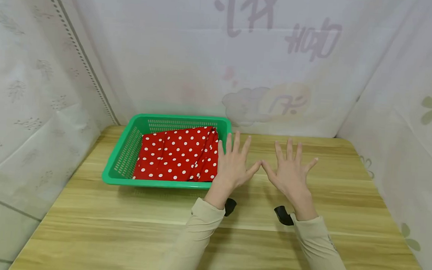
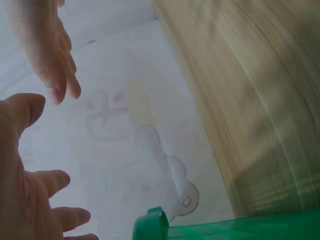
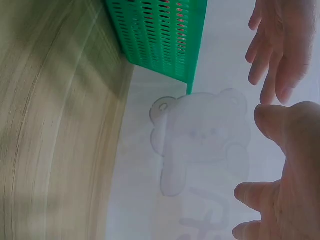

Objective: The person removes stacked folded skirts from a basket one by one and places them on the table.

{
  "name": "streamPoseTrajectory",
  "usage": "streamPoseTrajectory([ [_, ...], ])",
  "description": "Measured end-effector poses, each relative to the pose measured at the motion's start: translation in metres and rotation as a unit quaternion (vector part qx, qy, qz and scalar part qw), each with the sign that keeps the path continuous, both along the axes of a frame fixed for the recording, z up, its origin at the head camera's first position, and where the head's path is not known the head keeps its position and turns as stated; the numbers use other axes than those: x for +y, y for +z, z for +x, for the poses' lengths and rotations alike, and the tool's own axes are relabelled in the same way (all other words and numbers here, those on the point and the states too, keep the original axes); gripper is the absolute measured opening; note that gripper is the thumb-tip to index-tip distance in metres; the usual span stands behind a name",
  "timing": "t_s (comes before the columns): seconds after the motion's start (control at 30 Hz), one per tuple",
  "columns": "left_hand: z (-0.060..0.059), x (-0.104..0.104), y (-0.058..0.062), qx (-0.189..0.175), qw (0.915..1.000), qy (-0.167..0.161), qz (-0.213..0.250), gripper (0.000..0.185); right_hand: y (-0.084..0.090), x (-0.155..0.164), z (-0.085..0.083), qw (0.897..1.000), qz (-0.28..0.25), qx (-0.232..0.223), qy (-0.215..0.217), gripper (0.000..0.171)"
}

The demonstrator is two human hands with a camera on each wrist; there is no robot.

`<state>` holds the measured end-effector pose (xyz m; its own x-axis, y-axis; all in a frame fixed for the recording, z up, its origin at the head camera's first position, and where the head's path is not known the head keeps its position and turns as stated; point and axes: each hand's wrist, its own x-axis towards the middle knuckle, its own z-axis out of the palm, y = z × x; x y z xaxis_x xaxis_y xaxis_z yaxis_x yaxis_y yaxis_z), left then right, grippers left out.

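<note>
The left hand [image 1: 233,167] and the right hand [image 1: 290,173] hovered over the table [image 1: 118,237], both released, fingers splayed and holding nothing, thumb tips meeting or nearly so (the views left actual contact unclear). The red cloth [image 1: 178,153], dotted white, lay folded inside the green basket [image 1: 160,184], to the left of the hands. The step in hand seemed a ready pose, with no grip taken yet. Handling the cloth would have called for reaching left over the rim and pinching its folds.
</note>
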<state>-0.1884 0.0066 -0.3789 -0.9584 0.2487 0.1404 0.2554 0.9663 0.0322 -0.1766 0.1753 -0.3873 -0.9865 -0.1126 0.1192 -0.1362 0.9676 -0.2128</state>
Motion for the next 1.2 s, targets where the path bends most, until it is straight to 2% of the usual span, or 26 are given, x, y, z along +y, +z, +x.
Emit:
streamPoseTrajectory([
  [0.43,0.001,-0.009,0.003,0.002,0.9999,0.011,0.006,0.077,0.008,-0.007,-0.002,1.000,-0.017,0.020,0.016,0.081],
  [0.57,0.001,-0.013,0.004,0.005,0.9997,0.014,0.022,0.075,0.011,-0.013,-0.005,0.999,-0.022,0.039,0.024,0.081],
  [0.8,0.000,-0.025,0.006,0.046,0.9957,0.005,0.080,0.070,0.014,-0.024,-0.009,0.992,-0.047,0.109,0.052,0.076],
  [0.93,-0.001,-0.035,0.006,0.082,0.9884,-0.004,0.128,0.062,0.016,-0.033,-0.011,0.985,-0.066,0.146,0.070,0.071],
  [1.1,-0.002,-0.047,0.005,0.141,0.9722,-0.018,0.186,0.048,0.019,-0.048,-0.012,0.978,-0.116,0.151,0.082,0.066],
  [1.2,-0.002,-0.056,0.005,0.148,0.9646,-0.010,0.218,0.045,0.019,-0.057,-0.015,0.973,-0.145,0.151,0.092,0.062],
])
